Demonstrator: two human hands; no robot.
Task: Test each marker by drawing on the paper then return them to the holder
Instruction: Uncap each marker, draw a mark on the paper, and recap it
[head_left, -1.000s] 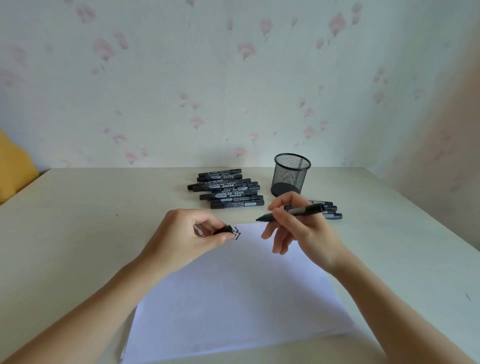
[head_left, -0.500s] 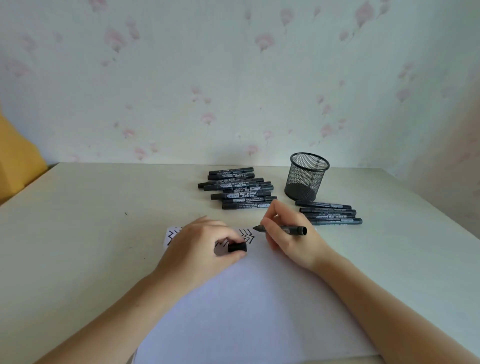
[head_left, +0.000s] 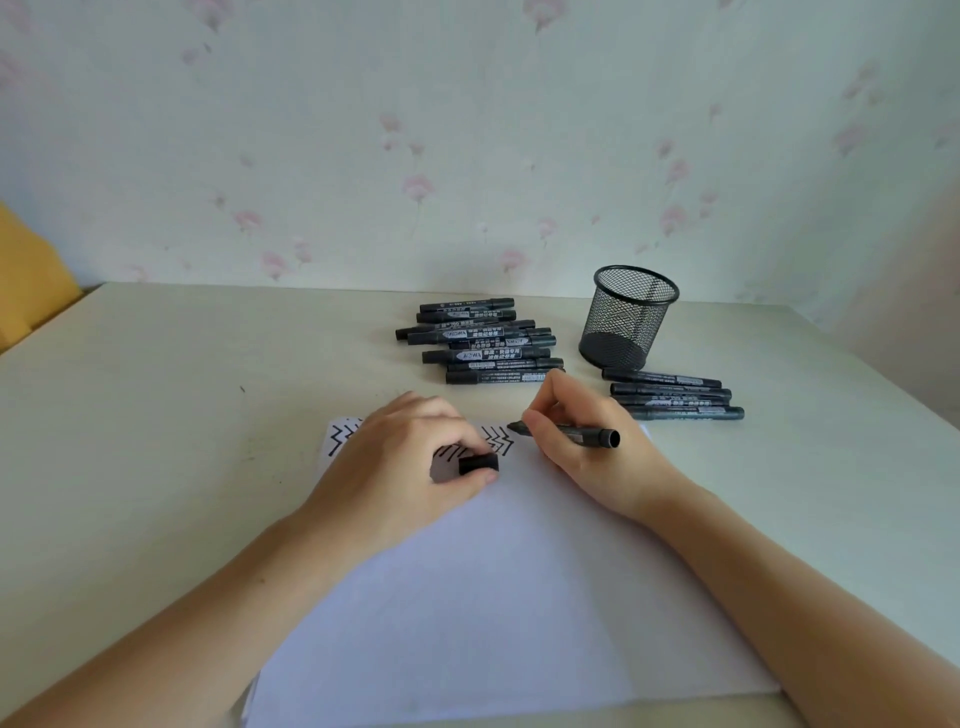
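Note:
My right hand (head_left: 587, 452) grips an uncapped black marker (head_left: 592, 433), its tip down at the top edge of the white paper (head_left: 493, 597) beside several black zigzag marks (head_left: 498, 441). My left hand (head_left: 405, 467) rests on the paper and pinches the marker's black cap (head_left: 479, 463) between thumb and fingers. A pile of several black markers (head_left: 483, 343) lies behind the paper. Several more markers (head_left: 675, 397) lie to the right, in front of the black mesh holder (head_left: 628, 317), which looks empty.
The cream table (head_left: 156, 415) meets a floral-papered wall at the back. A yellow object (head_left: 26, 275) shows at the far left edge. The paper's near edge overhangs toward me.
My right hand has lowered the marker from mid-air to the paper's top edge. My left hand has settled onto the paper with the cap. The view has tilted down.

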